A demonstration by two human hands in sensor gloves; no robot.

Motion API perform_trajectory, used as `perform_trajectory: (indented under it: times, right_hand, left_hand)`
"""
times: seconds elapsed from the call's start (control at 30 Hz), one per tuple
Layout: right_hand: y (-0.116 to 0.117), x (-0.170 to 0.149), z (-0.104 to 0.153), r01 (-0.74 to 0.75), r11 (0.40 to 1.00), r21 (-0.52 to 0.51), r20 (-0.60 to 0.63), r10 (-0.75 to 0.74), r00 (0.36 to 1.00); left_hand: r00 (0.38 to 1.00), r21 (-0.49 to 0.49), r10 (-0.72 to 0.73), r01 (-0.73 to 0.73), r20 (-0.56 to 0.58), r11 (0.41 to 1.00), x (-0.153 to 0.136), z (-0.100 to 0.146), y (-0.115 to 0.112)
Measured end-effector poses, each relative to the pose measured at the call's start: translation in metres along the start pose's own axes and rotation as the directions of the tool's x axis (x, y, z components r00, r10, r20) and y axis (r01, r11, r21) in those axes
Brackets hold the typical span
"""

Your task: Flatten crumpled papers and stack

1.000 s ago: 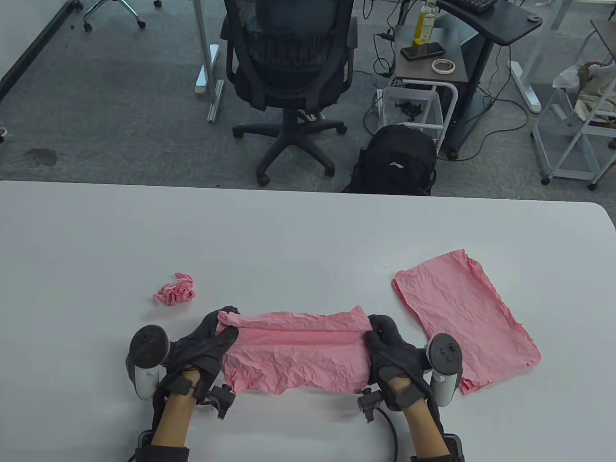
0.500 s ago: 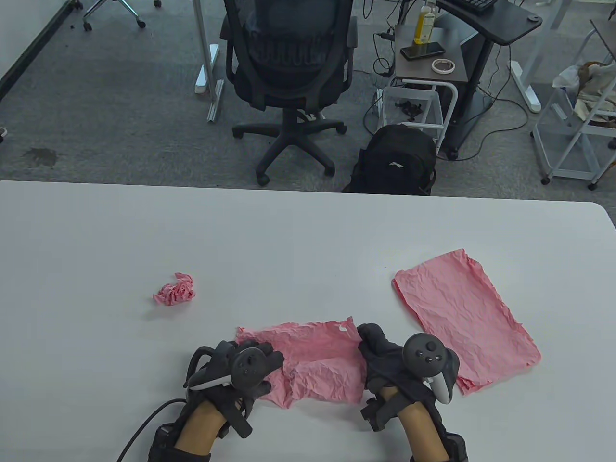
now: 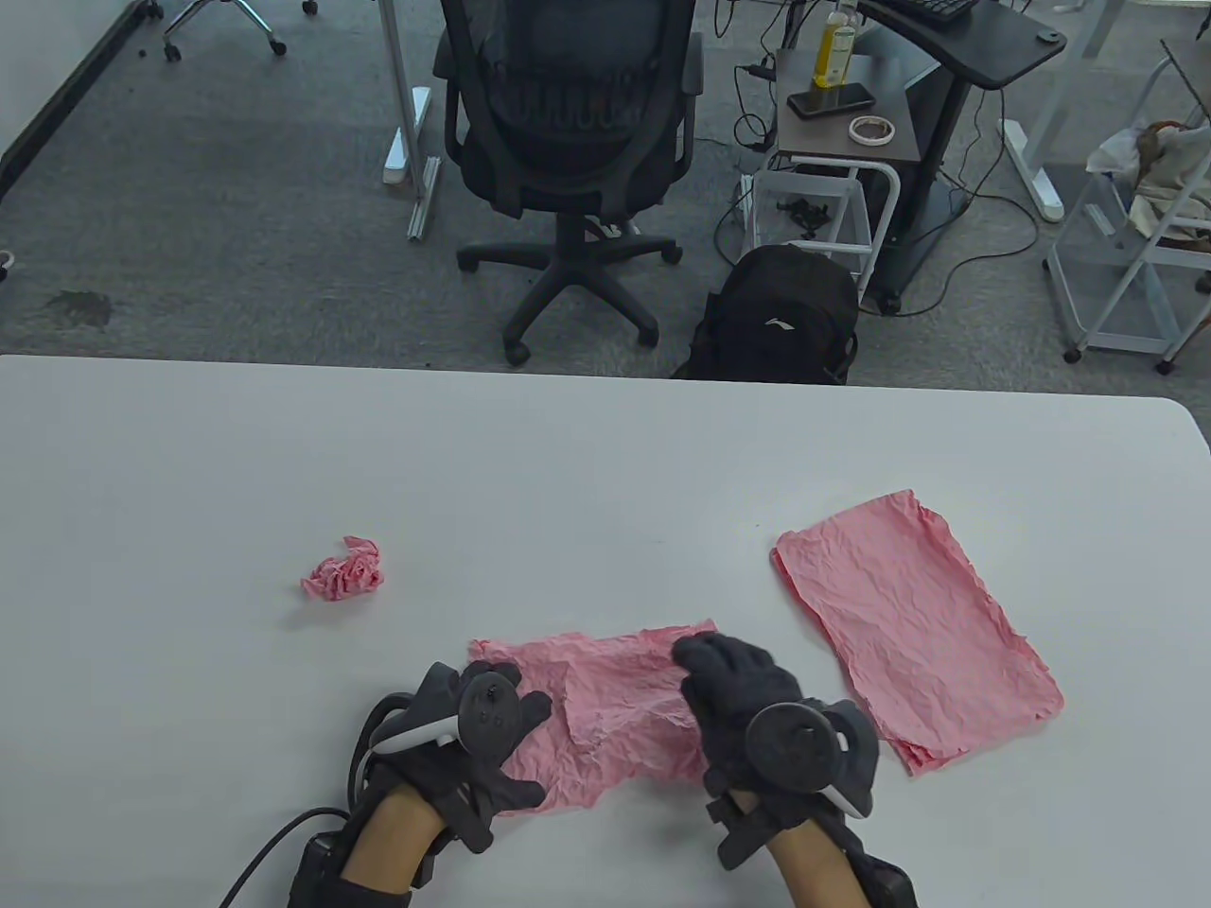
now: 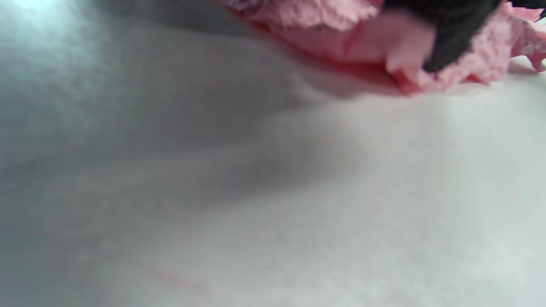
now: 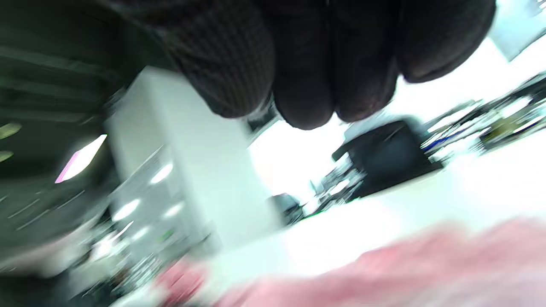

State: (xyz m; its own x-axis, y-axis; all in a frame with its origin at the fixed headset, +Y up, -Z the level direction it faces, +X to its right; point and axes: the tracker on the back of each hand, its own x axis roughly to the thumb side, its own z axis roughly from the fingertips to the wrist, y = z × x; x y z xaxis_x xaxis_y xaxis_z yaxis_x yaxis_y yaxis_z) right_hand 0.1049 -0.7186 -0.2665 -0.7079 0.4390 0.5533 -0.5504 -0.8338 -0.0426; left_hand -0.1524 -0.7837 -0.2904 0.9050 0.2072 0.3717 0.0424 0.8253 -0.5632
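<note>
A half-flattened pink paper sheet (image 3: 620, 695) lies on the white table (image 3: 568, 473) near the front edge, still wrinkled, with a fold in its middle. My left hand (image 3: 516, 724) lies palm down with spread fingers on the sheet's left part; in the left wrist view a dark fingertip (image 4: 448, 38) presses the pink paper (image 4: 341, 30). My right hand (image 3: 724, 672) is over the sheet's right part, fingers relaxed; in the right wrist view its fingers (image 5: 307, 64) hang above the blurred pink sheet (image 5: 405, 264). A crumpled pink ball (image 3: 345, 569) sits to the left.
A stack of flattened pink sheets (image 3: 913, 624) lies at the right, tilted, close to my right hand. Beyond the table's far edge stand an office chair (image 3: 568, 123), a black backpack (image 3: 781, 317) and a small side table (image 3: 842, 104).
A second ago both hands held the sheet stretched by its ends. It now lies on the table; the left hand has turned palm down onto it and the right hand has moved over its right part.
</note>
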Motion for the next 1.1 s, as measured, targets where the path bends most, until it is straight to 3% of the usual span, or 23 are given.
perform_trajectory:
  times: [0.07,0.1,0.17,0.3,0.5,0.73,0.83,1.0,1.1]
  right_hand:
    - [0.035,0.015,-0.005,-0.094,0.961,0.261,-0.008,0.099,0.995]
    - [0.045,0.017,-0.006,-0.163,0.928,0.334,-0.024,0.181,0.983]
    - [0.056,0.012,-0.011,-0.233,0.905,0.356,-0.006,0.252,0.968]
    - [0.059,-0.005,-0.011,-0.237,0.843,0.483,-0.149,0.346,0.926]
    - [0.053,-0.024,-0.007,-0.167,0.814,0.556,-0.292,0.380,0.878]
    - [0.045,-0.046,-0.004,-0.084,0.854,0.513,-0.347,0.296,0.890]
    - [0.041,-0.054,-0.004,0.004,0.808,0.589,-0.396,0.285,0.873]
    - [0.028,-0.076,0.005,0.138,0.775,0.617,-0.506,0.257,0.824]
    - [0.023,-0.079,0.010,0.081,0.804,0.590,-0.515,0.297,0.804]
  left_hand:
    - [1.000,0.015,0.005,-0.005,0.000,1.000,0.000,0.000,0.000]
    - [1.000,0.025,0.016,-0.016,0.002,1.000,0.000,0.000,-0.001]
    - [0.999,0.013,0.045,-0.045,0.003,0.999,-0.002,0.000,-0.002]
    - [1.000,0.020,0.017,-0.017,-0.018,1.000,-0.002,0.000,0.000]
    - [0.998,0.107,-0.002,0.008,-0.058,0.994,-0.003,0.002,0.001]
    - [0.998,0.006,0.014,-0.013,-0.055,1.000,-0.002,0.001,-0.003]
    - [0.998,0.015,0.017,-0.017,-0.058,1.000,-0.003,0.001,-0.003]
    - [0.995,0.004,0.071,-0.071,-0.066,0.997,-0.009,0.003,-0.003]
    - [0.995,-0.002,0.064,-0.064,-0.076,0.998,-0.010,0.005,-0.002]
